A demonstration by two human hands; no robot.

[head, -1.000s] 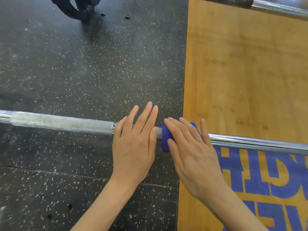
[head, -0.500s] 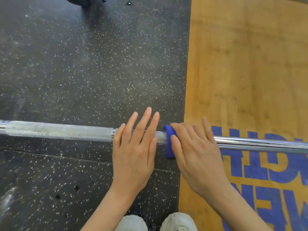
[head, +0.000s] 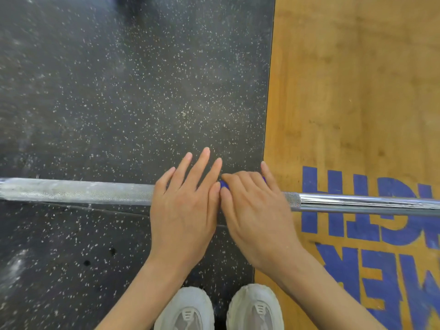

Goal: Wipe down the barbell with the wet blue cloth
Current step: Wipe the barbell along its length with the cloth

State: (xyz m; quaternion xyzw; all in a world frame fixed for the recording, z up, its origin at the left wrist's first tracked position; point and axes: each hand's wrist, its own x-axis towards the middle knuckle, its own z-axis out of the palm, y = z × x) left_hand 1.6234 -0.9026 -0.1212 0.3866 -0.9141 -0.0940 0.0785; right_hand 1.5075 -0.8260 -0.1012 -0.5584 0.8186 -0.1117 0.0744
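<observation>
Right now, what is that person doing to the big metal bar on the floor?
A person is cleaning a barbell that lies across a black speckled floor and a wooden platform. The right hand curls over a blue cloth wrapped on the bar, with only a bit of blue showing. The left hand rests flat on the bar right beside it, fingers straight. The person's white shoes show just below.

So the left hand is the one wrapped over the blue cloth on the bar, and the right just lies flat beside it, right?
Not quite: the head view shows the right hand over the blue cloth on the barbell; the left hand lies flat beside it.
</observation>
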